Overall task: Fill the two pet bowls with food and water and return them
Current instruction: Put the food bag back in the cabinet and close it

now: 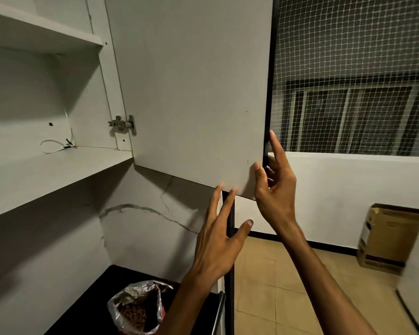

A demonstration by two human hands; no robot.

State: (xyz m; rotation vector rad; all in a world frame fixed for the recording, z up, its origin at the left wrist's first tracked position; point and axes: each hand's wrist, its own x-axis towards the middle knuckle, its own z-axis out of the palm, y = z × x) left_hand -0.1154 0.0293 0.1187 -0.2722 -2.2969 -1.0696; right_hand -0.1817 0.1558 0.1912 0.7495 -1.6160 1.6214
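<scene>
An open foil bag of brown pet food [137, 310] stands on the dark counter [102, 303] at the bottom. Above it a white wall cabinet has its door [191, 88] swung open. My right hand [275, 187] holds the door's lower outer corner, thumb on the inner face and fingers round the dark edge. My left hand [219, 240] is raised just below the door's bottom edge, fingers straight, fingertips at the edge. No pet bowl is in view.
The cabinet shelves [46, 165] hold only a loose wire. A cardboard box [387, 240] leans against the white wall at the right, on a tiled floor. A netted window is behind the door. A metal handle shows at the counter's right edge.
</scene>
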